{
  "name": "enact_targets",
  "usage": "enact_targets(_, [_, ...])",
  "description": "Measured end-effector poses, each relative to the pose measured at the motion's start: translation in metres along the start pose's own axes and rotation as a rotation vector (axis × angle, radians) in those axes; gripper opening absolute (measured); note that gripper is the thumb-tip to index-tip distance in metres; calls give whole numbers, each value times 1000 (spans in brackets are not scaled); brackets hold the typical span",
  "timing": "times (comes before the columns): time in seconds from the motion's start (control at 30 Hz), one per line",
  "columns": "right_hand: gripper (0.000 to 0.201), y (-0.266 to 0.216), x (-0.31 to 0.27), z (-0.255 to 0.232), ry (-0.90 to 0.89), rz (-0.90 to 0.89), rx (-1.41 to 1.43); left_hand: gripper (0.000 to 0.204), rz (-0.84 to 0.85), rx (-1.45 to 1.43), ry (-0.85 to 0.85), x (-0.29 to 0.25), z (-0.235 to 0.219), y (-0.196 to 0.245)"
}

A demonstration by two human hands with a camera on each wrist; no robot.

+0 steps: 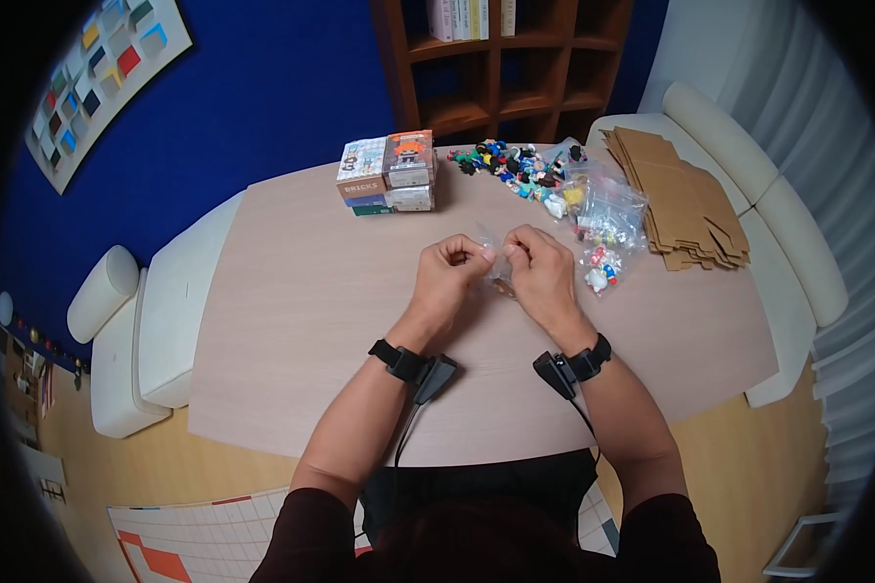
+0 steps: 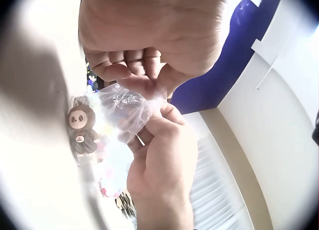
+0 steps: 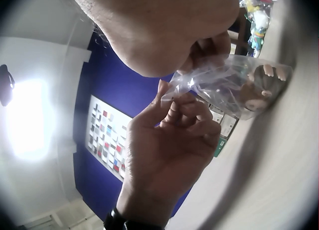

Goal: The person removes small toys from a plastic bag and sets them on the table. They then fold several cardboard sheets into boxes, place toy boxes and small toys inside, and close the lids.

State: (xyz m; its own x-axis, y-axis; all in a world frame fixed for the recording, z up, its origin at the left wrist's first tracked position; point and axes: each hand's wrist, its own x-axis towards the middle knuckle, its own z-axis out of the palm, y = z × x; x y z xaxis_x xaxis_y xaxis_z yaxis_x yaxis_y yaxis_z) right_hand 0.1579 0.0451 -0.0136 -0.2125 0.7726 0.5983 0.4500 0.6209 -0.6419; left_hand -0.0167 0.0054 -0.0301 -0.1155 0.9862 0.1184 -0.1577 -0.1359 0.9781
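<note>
Both hands pinch the top of a clear plastic bag (image 2: 127, 110) between thumb and fingers, close together above the table. The left hand (image 1: 449, 280) grips one side of the bag's top, the right hand (image 1: 544, 277) the other. Inside the bag, in the left wrist view, is a small brown figure (image 2: 83, 127) with a pale face and ears, at the bag's lower end near the table surface. The right wrist view shows the same figure (image 3: 259, 88) through the plastic, lying tilted.
Stacked boxes (image 1: 387, 173) stand at the table's back. Several loose figures (image 1: 525, 167) lie right of them, with bagged figures (image 1: 608, 209) nearer the right hand. Flattened brown cardboard (image 1: 676, 199) lies at the table's right edge (image 1: 760, 330).
</note>
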Motion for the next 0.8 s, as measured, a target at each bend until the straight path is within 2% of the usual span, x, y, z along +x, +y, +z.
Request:
enact_targets(0.27, [5,11,2,4,-52,108,123,11,-46,-64,-52,2,-2,-3])
enact_targets(0.37, [11,10,4,0,-117,141,145,14,-29,-41,-49,3,-1,-2])
enact_targets(0.47, [25,-2,7,-10,-46,75,144,17,5,-39,-103,3,0,-1])
enact_targets(0.53, [36,1,12,-7,-24,-24,316,18,26,-18,-171,5,-5,1])
enact_targets(0.6, [43,4,14,-7,-95,-16,541,20,37,24,-203,3,-5,6])
enact_targets(0.63, [45,5,14,-8,-177,45,678,21,42,46,-217,2,-4,8])
enact_targets(0.7, [45,6,14,-9,-263,81,700,23,97,93,-193,2,-4,5])
enact_targets(0.77, [40,9,14,-12,-264,31,473,24,133,126,-160,2,-4,1])
enact_targets(0.8, [37,10,13,-12,-234,66,486,24,141,135,-141,2,-3,0])
